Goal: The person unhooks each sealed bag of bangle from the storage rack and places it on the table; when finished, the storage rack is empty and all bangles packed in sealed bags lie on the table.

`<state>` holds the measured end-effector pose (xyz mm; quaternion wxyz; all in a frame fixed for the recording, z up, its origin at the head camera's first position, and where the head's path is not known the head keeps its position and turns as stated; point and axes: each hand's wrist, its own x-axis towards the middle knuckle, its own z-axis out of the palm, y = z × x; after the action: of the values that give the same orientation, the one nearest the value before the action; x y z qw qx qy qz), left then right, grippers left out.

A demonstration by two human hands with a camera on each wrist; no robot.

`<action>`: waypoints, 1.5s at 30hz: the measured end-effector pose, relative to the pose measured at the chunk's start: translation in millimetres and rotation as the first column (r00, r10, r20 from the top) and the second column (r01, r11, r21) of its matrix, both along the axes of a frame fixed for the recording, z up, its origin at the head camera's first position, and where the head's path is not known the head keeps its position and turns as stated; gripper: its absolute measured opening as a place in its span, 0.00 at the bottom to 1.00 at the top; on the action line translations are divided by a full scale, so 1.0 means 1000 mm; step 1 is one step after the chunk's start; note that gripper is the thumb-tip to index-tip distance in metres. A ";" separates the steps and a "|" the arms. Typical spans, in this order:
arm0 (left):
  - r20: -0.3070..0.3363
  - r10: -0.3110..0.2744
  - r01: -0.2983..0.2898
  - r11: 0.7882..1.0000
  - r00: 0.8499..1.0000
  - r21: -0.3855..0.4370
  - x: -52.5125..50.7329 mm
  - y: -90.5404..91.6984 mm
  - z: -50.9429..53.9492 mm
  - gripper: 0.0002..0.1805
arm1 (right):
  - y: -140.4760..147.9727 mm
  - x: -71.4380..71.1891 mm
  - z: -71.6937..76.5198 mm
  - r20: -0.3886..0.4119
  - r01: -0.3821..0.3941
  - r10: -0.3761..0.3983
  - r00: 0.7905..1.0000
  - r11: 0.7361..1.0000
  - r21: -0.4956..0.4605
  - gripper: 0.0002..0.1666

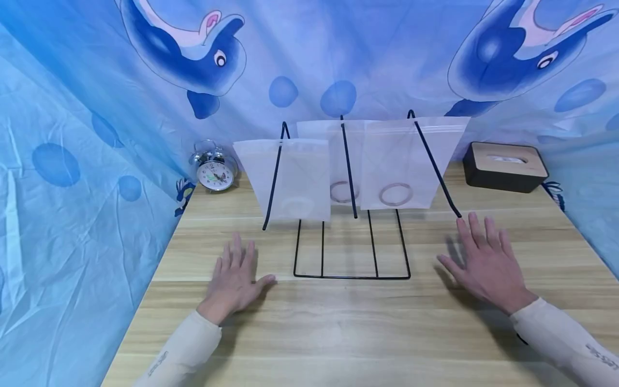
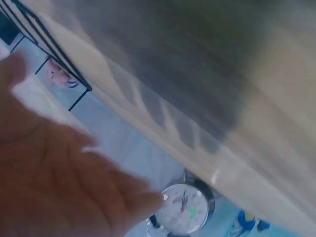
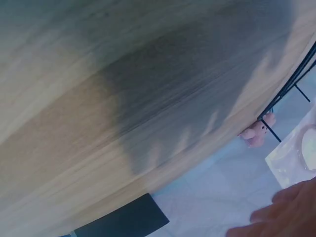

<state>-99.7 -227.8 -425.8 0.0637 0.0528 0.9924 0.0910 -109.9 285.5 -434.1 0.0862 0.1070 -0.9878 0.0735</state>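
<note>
A black wire rack [image 1: 352, 277] stands on the wooden table, its three upper arms slanting toward me. Frosted zip bags hang by these arms: a left bag [image 1: 307, 180], a middle bag [image 1: 333, 156] and a right bag [image 1: 387, 161]. Inside the right one a pinkish ring [image 1: 382, 199] shows; a similar ring [image 1: 332, 193] is in the middle bag, and a faint whitish ring shape is low in the left. My left hand [image 1: 234, 285], fingers spread, is held left of the rack's base with nothing in it. Fingers extended, my right hand [image 1: 488, 266] is on the other side, also holding nothing.
A silver alarm clock [image 1: 215, 174] stands at the table's back left. At the back right is a black tissue box [image 1: 505, 166] with a wooden top. A pink toy [image 3: 256, 132] shows behind the rack. Blue dolphin-print cloth [image 1: 300, 64] hangs behind the table.
</note>
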 end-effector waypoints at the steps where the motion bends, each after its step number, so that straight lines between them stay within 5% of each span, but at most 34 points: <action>1: 0.032 -0.001 0.001 1.000 0.999 0.006 0.001 0.001 -0.001 0.53 | 0.000 0.000 -0.001 0.005 -0.004 0.004 1.000 1.000 -0.003 0.55; 5: 0.119 -0.035 0.027 0.998 0.992 0.062 -0.002 0.015 -0.005 0.49 | 0.001 -0.004 0.001 0.027 -0.025 0.027 0.999 0.999 -0.047 0.50; 11: 0.121 -0.137 0.123 0.986 0.983 0.116 -0.017 0.049 -0.007 0.47 | -0.005 -0.023 0.027 0.093 -0.034 0.057 0.994 0.973 -0.228 0.49; 15: 0.131 -0.181 0.169 0.981 0.975 0.099 -0.022 0.067 -0.011 0.48 | -0.014 -0.037 0.054 0.121 -0.023 0.064 0.991 0.948 -0.317 0.52; 20: 0.149 -0.192 0.190 0.981 0.970 0.029 -0.021 0.082 -0.014 0.51 | -0.021 -0.056 0.099 0.059 0.009 0.014 0.998 0.929 -0.371 0.51; 28: 0.180 -0.186 0.200 0.978 0.966 -0.062 -0.022 0.091 -0.020 0.54 | -0.027 -0.080 0.161 -0.098 -0.003 -0.063 0.993 0.825 -0.565 0.46; 35: 0.201 -0.175 0.201 0.972 0.964 -0.119 -0.025 0.092 -0.033 0.55 | -0.028 -0.100 0.190 -0.101 -0.037 -0.019 0.995 0.850 -0.525 0.44; 42: 0.198 -0.182 0.211 0.968 0.963 -0.135 -0.023 0.099 -0.026 0.53 | -0.027 -0.112 0.186 -0.071 0.005 -0.042 0.997 0.887 -0.462 0.24; 45: 0.198 -0.180 0.211 0.966 0.964 -0.147 -0.022 0.100 -0.022 0.52 | -0.028 -0.116 0.183 -0.100 -0.006 -0.049 0.994 0.875 -0.485 0.20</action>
<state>-121.9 -128.2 -447.4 0.1676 0.1364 0.9764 0.0052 -225.6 257.1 -251.6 0.1649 0.0748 -0.9329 0.3112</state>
